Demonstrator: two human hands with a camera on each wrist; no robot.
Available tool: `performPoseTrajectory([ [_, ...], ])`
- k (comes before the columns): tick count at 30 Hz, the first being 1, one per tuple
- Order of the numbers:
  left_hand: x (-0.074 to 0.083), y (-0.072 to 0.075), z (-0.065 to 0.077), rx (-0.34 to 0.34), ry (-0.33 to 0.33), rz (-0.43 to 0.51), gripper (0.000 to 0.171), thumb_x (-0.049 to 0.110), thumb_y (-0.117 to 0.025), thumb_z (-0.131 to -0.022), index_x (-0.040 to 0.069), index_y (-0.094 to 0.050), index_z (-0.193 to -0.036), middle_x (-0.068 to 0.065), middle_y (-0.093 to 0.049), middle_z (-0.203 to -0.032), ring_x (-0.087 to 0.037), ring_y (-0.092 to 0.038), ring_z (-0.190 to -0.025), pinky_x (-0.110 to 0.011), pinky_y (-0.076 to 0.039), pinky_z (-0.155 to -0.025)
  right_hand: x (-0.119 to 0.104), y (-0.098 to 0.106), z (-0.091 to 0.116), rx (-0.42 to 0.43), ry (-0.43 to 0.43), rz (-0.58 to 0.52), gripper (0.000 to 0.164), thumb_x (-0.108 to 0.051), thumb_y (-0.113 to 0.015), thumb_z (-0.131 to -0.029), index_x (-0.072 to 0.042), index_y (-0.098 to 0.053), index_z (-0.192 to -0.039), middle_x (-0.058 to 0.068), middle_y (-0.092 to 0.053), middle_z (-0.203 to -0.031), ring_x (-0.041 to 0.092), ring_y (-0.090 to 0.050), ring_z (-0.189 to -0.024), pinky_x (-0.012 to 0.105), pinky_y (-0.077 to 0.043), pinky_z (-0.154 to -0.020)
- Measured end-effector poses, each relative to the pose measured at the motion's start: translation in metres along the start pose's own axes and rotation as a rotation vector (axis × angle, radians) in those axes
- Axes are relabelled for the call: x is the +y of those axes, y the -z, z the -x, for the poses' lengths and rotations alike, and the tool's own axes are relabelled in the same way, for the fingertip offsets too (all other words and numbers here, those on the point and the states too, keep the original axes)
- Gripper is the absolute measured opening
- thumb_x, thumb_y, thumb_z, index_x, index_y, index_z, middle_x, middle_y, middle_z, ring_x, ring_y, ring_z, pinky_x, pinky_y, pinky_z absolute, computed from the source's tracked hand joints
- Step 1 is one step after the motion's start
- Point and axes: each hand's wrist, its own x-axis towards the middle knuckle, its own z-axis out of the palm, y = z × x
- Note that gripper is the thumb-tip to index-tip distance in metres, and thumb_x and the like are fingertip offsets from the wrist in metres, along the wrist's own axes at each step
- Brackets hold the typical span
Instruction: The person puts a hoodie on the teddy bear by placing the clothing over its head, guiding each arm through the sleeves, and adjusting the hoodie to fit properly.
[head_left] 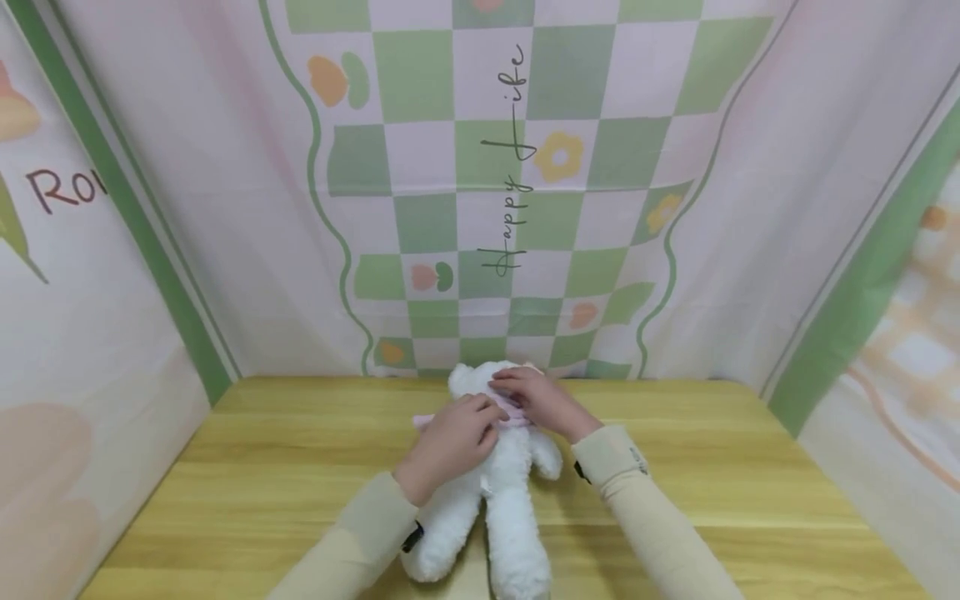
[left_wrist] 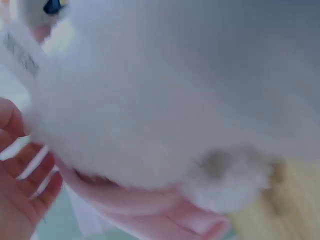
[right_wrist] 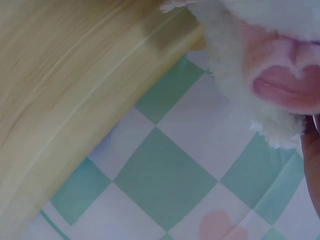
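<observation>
A white plush toy (head_left: 510,475) lies on its back on the table, legs towards me and head at the far edge. Pink cloth, looking like a scarf (head_left: 512,408), runs across its neck; one end sticks out to the left. My left hand (head_left: 453,437) grips at the scarf with curled fingers. From the other side, my right hand (head_left: 543,402) reaches over the toy's head, its fingertips touching the plush by the scarf; its grip is hidden. In the left wrist view the scarf (left_wrist: 135,205) hangs beside white fur. A pink-lined ear (right_wrist: 285,80) shows in the right wrist view.
The wooden table (head_left: 300,467) extends to both sides of the toy. A green-and-white checkered cloth (head_left: 491,208) hangs behind its far edge, with printed curtains on either side. A white label (left_wrist: 22,55) sticks out from the toy.
</observation>
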Motion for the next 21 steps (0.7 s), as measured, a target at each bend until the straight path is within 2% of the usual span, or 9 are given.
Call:
performPoseTrajectory([
  [3, 0.010, -0.004, -0.003, -0.075, 0.020, -0.100, 0.031, 0.039, -0.056, -0.094, 0.017, -0.067, -0.113, 0.000, -0.066, -0.109, -0.018, -0.062, -0.102, -0.035, -0.052, -0.092, 0.001, -0.005, 0.000, 0.058, -0.020, 0.031, 0.032, 0.001, -0.060, -0.089, -0.005, -0.065, -0.120, 0.018, -0.060, -0.126, 0.036, -0.055, -0.117, 0.048, -0.048, -0.099],
  [6, 0.017, -0.009, -0.002, -0.172, 0.033, -0.226, 0.063, 0.063, -0.062, -0.080, 0.018, -0.059, -0.124, -0.004, -0.061, -0.120, -0.020, -0.057, -0.112, -0.038, -0.049, -0.098, 0.002, -0.010, 0.001, 0.143, -0.046, 0.082, 0.030, 0.000, -0.065, -0.084, -0.009, -0.068, -0.113, 0.014, -0.064, -0.115, 0.031, -0.058, -0.109, 0.045, -0.050, -0.094],
  [9, 0.021, -0.015, 0.000, -0.231, 0.033, -0.350, 0.082, 0.071, -0.067, -0.069, 0.015, -0.053, -0.127, -0.005, -0.059, -0.121, -0.019, -0.055, -0.112, -0.034, -0.048, -0.095, 0.002, -0.015, 0.002, 0.212, -0.070, 0.107, 0.020, -0.001, -0.069, -0.082, -0.010, -0.071, -0.100, 0.008, -0.066, -0.099, 0.025, -0.060, -0.096, 0.038, -0.053, -0.085],
  [12, 0.025, -0.019, 0.001, -0.233, 0.010, -0.453, 0.079, 0.070, -0.068, -0.068, 0.012, -0.055, -0.120, -0.003, -0.060, -0.110, -0.017, -0.056, -0.099, -0.029, -0.049, -0.084, 0.002, -0.018, 0.002, 0.259, -0.085, 0.146, 0.011, -0.002, -0.071, -0.079, -0.010, -0.068, -0.085, 0.004, -0.065, -0.087, 0.021, -0.060, -0.084, 0.032, -0.053, -0.076],
  [15, 0.028, -0.021, 0.001, -0.221, -0.023, -0.532, 0.069, 0.068, -0.068, -0.070, 0.012, -0.057, -0.110, 0.001, -0.059, -0.098, -0.014, -0.054, -0.088, -0.027, -0.046, -0.076, 0.002, -0.019, 0.001, 0.291, -0.119, 0.137, 0.012, 0.000, -0.070, -0.078, -0.010, -0.063, -0.076, 0.004, -0.063, -0.079, 0.021, -0.060, -0.076, 0.031, -0.052, -0.069],
  [21, 0.028, -0.026, -0.001, -0.173, -0.088, -0.560, 0.050, 0.052, -0.075, -0.071, 0.015, -0.058, -0.099, 0.003, -0.060, -0.094, -0.012, -0.056, -0.087, -0.026, -0.046, -0.078, 0.003, -0.020, 0.001, 0.317, -0.291, 0.077, 0.013, -0.001, -0.063, -0.084, -0.008, -0.061, -0.074, 0.006, -0.062, -0.079, 0.022, -0.061, -0.075, 0.034, -0.052, -0.067],
])
